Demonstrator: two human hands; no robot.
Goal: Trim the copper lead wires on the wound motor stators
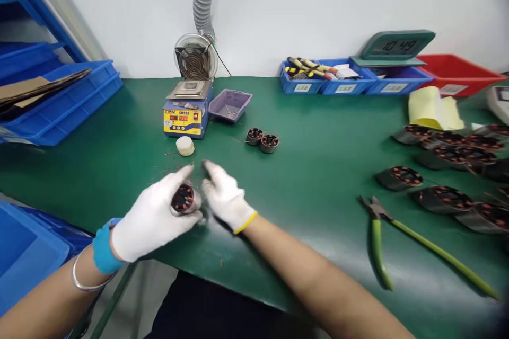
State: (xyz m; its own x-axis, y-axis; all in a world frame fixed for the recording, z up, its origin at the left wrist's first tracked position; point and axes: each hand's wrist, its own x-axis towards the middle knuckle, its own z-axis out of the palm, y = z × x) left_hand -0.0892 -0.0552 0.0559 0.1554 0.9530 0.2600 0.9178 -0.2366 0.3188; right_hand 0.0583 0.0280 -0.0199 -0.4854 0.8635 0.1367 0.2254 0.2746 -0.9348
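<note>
Head view: L hand [149,217], closed round wound core [183,199] in front of heating unit [186,112], prob. to hold it face-up; R hand [226,196], part-curled, front-right of unit, contents can't tell (blur). Pliers [375,208], far R of unit, prob. parked w/in reach.

Plain white wall [318,0] behind smooth green workbench top [318,180], soft glare toward its front, slanted blue rack frame [43,10] at left, grey floor [155,280] below.

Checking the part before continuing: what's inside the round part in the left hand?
Inside the round part, copper-coloured bits show against black. Its bottom cannot be seen; the left hand covers much of its outer wall.
</note>
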